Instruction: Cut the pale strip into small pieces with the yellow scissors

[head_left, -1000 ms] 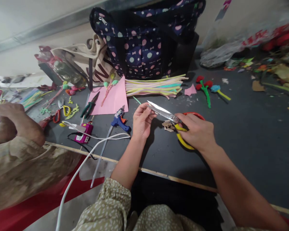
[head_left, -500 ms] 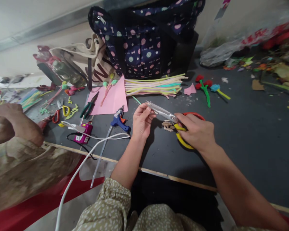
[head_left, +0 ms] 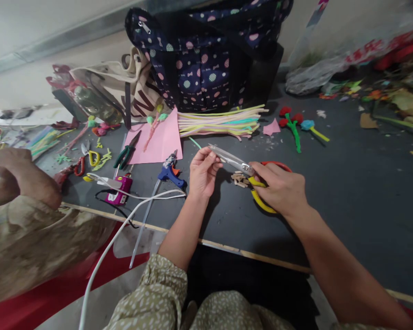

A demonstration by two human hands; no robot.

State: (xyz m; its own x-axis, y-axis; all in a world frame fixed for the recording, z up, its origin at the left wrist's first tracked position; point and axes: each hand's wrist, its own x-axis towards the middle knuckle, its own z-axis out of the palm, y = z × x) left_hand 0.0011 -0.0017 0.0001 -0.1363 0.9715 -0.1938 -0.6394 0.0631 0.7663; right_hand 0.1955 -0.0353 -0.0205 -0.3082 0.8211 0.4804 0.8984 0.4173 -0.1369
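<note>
My right hand [head_left: 278, 188] grips the yellow and red handles of a pair of scissors [head_left: 233, 160], whose steel blades point left and look nearly closed. My left hand [head_left: 201, 172] is raised at the blade tips, its fingertips pinched on something small that I cannot make out. A little heap of short wooden stick pieces [head_left: 239, 178] lies on the dark table [head_left: 347, 183] under the blades. A blue glue gun [head_left: 170, 173] lies just left of my left hand.
A polka-dot bag [head_left: 206, 59] and a beige tote [head_left: 124, 96] stand at the back. Pipe cleaners [head_left: 220, 123], pink paper [head_left: 158, 142], green pliers [head_left: 125, 153], a pink device [head_left: 120, 190] with white cable and pipe-cleaner flowers [head_left: 296, 121] lie about. Another person's hand [head_left: 13, 172] rests far left.
The scissor blades have closed from open to nearly shut. Both my hands stay where they were.
</note>
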